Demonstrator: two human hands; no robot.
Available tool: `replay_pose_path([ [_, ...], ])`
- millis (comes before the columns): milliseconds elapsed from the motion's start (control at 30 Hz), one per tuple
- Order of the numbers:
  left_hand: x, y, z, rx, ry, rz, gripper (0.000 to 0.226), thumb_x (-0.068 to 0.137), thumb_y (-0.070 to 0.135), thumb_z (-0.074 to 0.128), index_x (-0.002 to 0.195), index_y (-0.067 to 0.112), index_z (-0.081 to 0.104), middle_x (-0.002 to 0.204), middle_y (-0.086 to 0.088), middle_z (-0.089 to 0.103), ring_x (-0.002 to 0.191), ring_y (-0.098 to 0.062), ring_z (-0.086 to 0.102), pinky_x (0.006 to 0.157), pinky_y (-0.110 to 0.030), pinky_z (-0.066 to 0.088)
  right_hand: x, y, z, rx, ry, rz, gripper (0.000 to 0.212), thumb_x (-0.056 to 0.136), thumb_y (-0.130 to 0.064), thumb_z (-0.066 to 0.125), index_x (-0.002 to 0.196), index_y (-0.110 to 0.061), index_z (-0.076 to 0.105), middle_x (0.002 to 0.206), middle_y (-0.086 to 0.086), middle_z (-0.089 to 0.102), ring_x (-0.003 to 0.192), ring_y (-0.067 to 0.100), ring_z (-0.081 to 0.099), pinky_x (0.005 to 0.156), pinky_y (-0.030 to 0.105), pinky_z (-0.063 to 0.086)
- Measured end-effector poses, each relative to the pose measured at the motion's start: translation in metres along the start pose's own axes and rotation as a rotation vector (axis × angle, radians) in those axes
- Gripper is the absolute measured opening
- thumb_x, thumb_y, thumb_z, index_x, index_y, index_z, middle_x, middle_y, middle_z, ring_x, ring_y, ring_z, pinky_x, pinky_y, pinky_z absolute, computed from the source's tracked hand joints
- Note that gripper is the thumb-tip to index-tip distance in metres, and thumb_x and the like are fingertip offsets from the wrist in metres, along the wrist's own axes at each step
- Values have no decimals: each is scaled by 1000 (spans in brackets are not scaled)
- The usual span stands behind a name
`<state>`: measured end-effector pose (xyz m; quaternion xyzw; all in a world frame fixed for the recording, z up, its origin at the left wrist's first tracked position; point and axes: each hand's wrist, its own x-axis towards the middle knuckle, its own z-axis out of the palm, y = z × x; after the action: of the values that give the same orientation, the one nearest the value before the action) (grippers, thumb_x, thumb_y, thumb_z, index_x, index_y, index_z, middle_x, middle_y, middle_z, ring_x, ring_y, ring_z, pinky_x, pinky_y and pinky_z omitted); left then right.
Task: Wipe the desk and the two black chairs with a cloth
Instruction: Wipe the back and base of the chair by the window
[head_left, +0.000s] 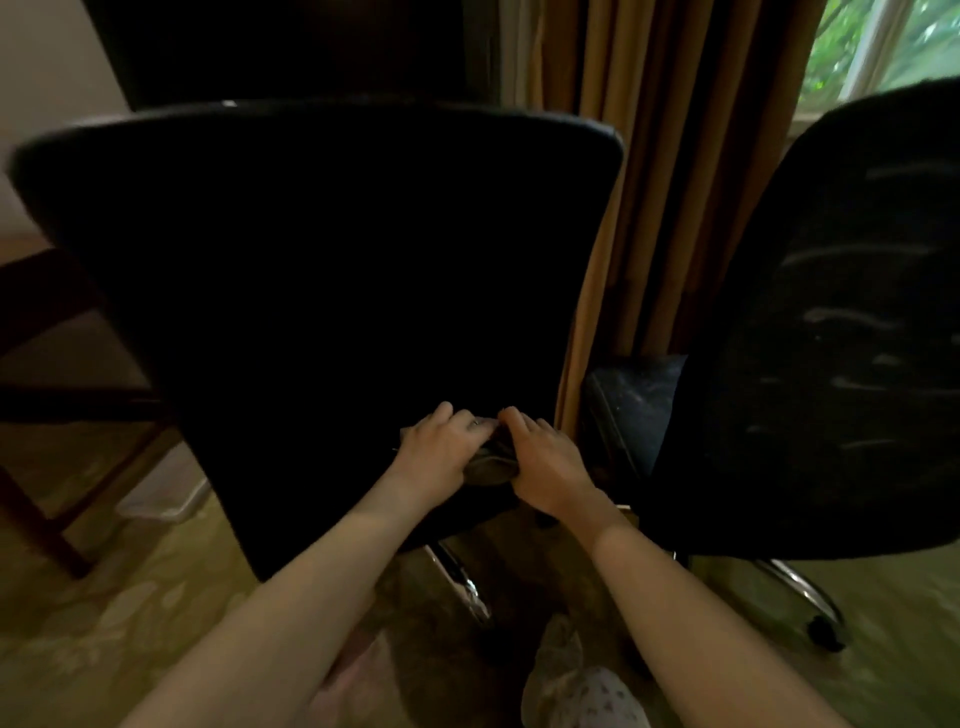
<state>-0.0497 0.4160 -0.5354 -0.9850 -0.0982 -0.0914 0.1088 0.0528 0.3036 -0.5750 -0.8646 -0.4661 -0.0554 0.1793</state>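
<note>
A black chair (322, 270) stands straight in front of me, its wide backrest facing me. Low on that backrest both hands press a dark grey cloth (488, 465). My left hand (441, 447) covers the cloth's left side and my right hand (545, 462) its right side, fingers bent over it. Only a small bunched part of the cloth shows between the hands. A second black chair (831, 332) stands to the right, its backrest streaked with pale marks. A dark wooden desk (47, 332) stands at the left.
Brown curtains (675, 182) hang behind the chairs, with a window (883, 47) at the top right. Chrome chair legs (462, 577) and a black caster (826, 631) sit on the patterned floor. A pale tray (166, 493) lies under the desk. My slippered foot (561, 660) is below.
</note>
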Motion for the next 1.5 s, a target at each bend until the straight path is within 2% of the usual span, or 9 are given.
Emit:
replay_pose_path([
  [300, -2, 12, -90, -52, 215, -69, 72, 90, -1, 44, 148, 26, 9, 138, -2, 45, 124, -25, 40, 89, -35, 43, -11, -18, -60, 274, 90, 57, 80, 76, -33, 72, 143, -26, 29, 137, -6, 41, 125, 18, 40, 99, 31, 39],
  [433, -6, 22, -112, -29, 265, -5, 66, 90, -1, 44, 146, 22, 15, 134, -4, 47, 123, -24, 42, 92, -32, 40, -24, -22, -82, 406, 181, 99, 62, 77, -35, 73, 130, -34, 43, 119, -17, 56, 109, 5, 55, 84, 26, 49],
  [600, 2, 7, -163, -122, 202, -164, 80, 82, 45, 63, 146, 28, 17, 155, -6, 6, 141, -29, 12, 114, -39, 18, -25, -24, -121, 348, 311, 282, 47, 81, -41, 67, 124, -32, 50, 117, -11, 60, 108, 15, 58, 75, 29, 48],
  [700, 8, -10, -192, -166, 201, -224, 80, 80, 59, 56, 145, 29, 20, 156, -7, 0, 143, -31, 5, 115, -43, 11, -20, -17, -150, 322, 291, 344, 46, 82, -42, 65, 123, -30, 48, 115, -7, 61, 103, 18, 58, 69, 28, 44],
  [833, 13, -21, -206, -89, 338, -218, 67, 89, 38, 53, 145, 22, 21, 156, -11, -10, 144, -32, -4, 116, -43, 4, -6, -11, -179, 353, 308, 425, 50, 84, -48, 61, 125, -23, 46, 112, 0, 60, 94, 22, 58, 59, 27, 42],
  [967, 28, -28, -217, -92, 274, -221, 63, 89, 25, 53, 144, 21, 22, 154, -11, -20, 143, -33, -15, 116, -46, -2, 9, -12, -196, 414, 349, 537, 56, 81, -47, 64, 127, -21, 47, 104, -1, 60, 81, 19, 57, 49, 24, 39],
  [1167, 45, -44, -218, -91, 174, -320, 77, 85, 32, 61, 145, 25, 13, 153, -13, -11, 142, -32, -14, 107, -66, 8, 11, -13, -209, 332, 366, 560, 44, 78, -43, 63, 115, -23, 51, 95, -2, 59, 82, 18, 58, 57, 27, 47],
  [1300, 46, -49, -229, -220, 243, -314, 86, 83, 30, 62, 146, 33, 4, 149, -12, 7, 140, -31, 0, 106, -66, 14, 11, -14, -219, 151, 391, 504, 53, 73, -31, 61, 124, -23, 50, 110, -1, 56, 98, 21, 57, 73, 35, 53],
  [1500, 35, -61, -217, -178, 328, -295, 92, 82, 30, 63, 149, 15, 3, 151, -8, 8, 141, -28, 3, 109, -61, 20, 9, -33, -245, -330, 181, 243, 59, 79, -34, 59, 136, -26, 44, 150, 4, 21, 137, 26, 23, 108, 45, 26],
])
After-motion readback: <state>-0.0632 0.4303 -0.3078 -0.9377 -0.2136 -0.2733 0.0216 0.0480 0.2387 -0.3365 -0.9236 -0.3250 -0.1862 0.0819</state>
